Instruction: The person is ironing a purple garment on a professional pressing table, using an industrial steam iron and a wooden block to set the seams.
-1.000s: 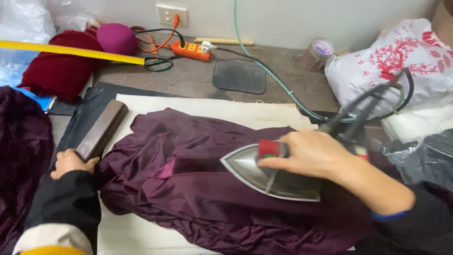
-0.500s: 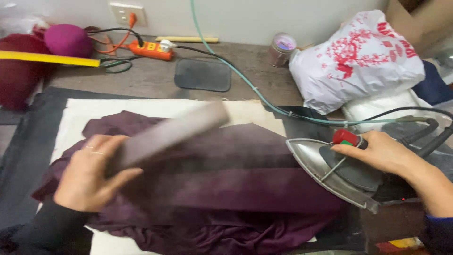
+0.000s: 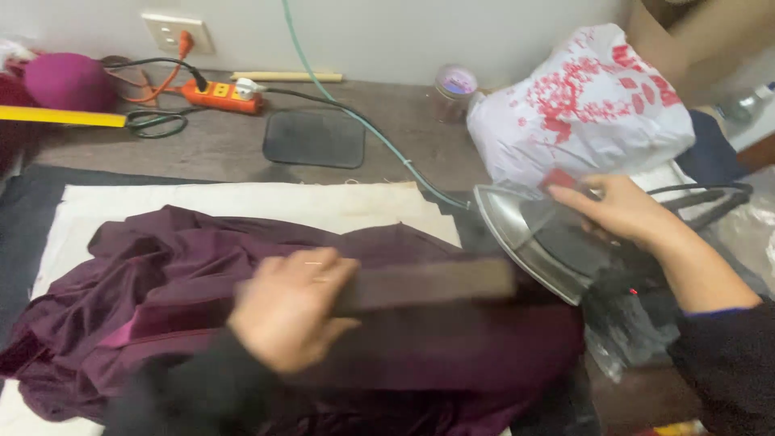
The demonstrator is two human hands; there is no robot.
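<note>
Pressing a dark wooden block (image 3: 420, 284) flat across the purple garment (image 3: 161, 274) with my left hand (image 3: 292, 311) closed around it, I held the iron (image 3: 537, 238) tilted up beside the cloth, right hand (image 3: 617, 211) gripping its handle.

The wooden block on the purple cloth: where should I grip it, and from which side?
Grip the block at its left end, from above, as the left hand does: it lies flat and long across the cloth, and its right end sits close to the tilted iron.
</note>
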